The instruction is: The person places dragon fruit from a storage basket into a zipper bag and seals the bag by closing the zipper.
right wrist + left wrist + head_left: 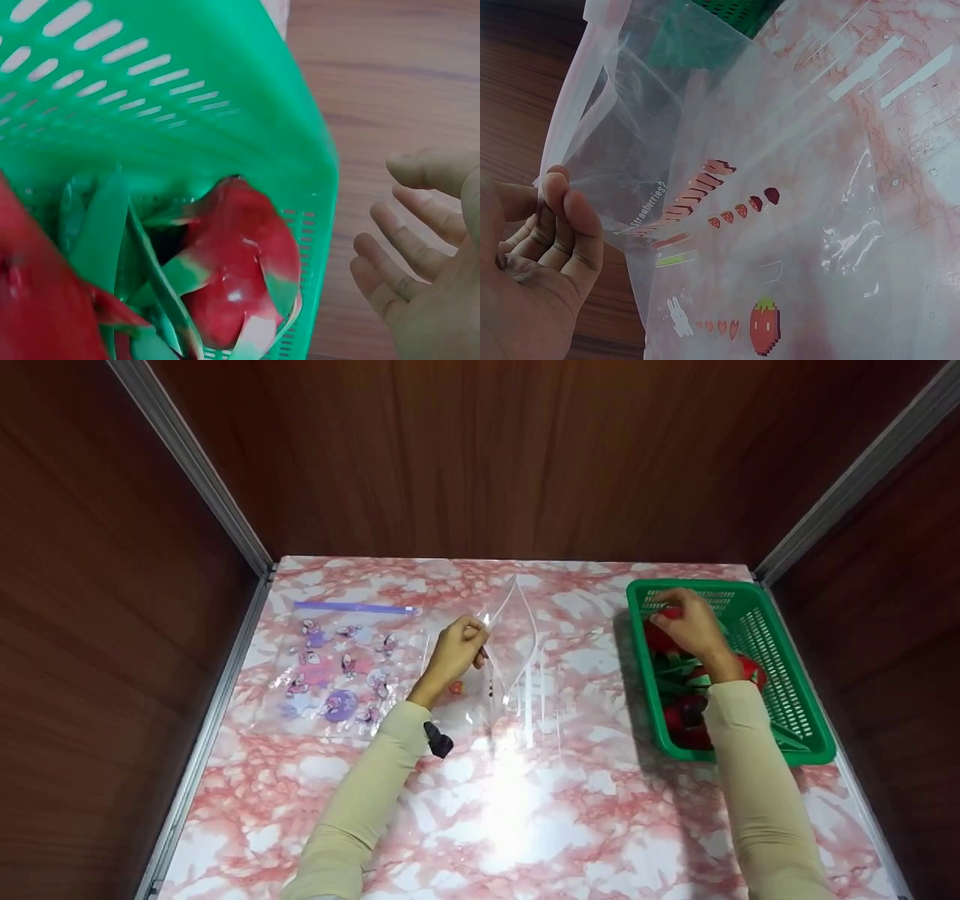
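A person's right hand (694, 622) hung over the far left corner of a green basket (697, 584) at the right of the head frame, close above a red fruit (660, 636), while the left hand (460, 646), near the center, pinched the left edge of a clear bag (780, 176) between thumb and fingers. The fruit lay inside the basket, to the right of the bag's gaping mouth, and the right hand was by far the nearer of the two. That hand's fingers were apart and loosely bent, with nothing between them, as the right wrist view showed. The bag's mouth formed a slim diamond, its long axis running up and down the head frame.

In the right wrist view, a second fruit (225, 289) at lower center stood with its longer axis roughly upright in the frame, its rounded red skin glossy and set with pointed green scales. The basket was molded, apparently plastic, its walls pierced by rows of slots. The bag's thin, creased film carried printed strawberries and a white rabbit. At the left of the head frame, a second bag (341, 705) with a purple closure strip (352, 608) lay flat on the pink-and-white marbled tabletop (315, 769).
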